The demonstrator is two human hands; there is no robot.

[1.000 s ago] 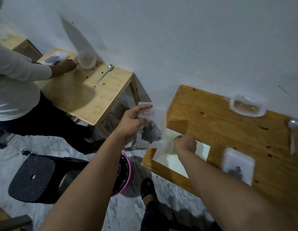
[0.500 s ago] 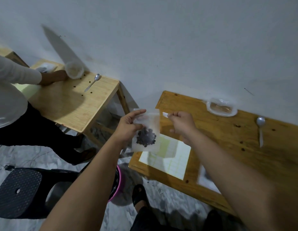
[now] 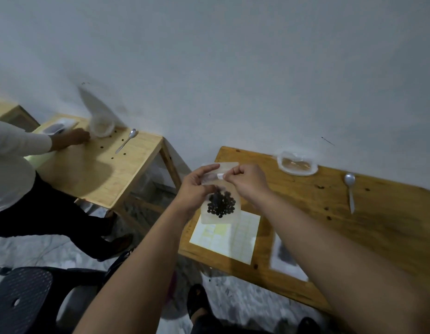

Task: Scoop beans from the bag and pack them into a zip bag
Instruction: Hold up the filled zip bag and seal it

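Note:
A small clear zip bag [image 3: 221, 213] with dark beans in its bottom hangs upright in the air above the left end of the wooden table [image 3: 377, 218]. My left hand [image 3: 197, 189] pinches the bag's top strip from the left. My right hand [image 3: 248, 182] pinches the same strip from the right. A rolled-down clear bean bag [image 3: 296, 165] sits at the table's back edge by the wall. A metal spoon [image 3: 350, 191] lies to its right. Another small bag with dark beans [image 3: 285, 256] lies flat near the front edge, partly behind my right forearm.
A printed paper sheet [image 3: 226, 237] lies under the held bag. Loose beans dot the table. To the left, another person's hand [image 3: 74, 138] rests on a second wooden table [image 3: 96, 169] with a spoon and bags. A black plastic stool [image 3: 21, 300] stands at the lower left.
My right hand rose from the paper sheet to the top of the zip bag and now pinches its strip opposite my left hand. The bag moved right, over the table's corner.

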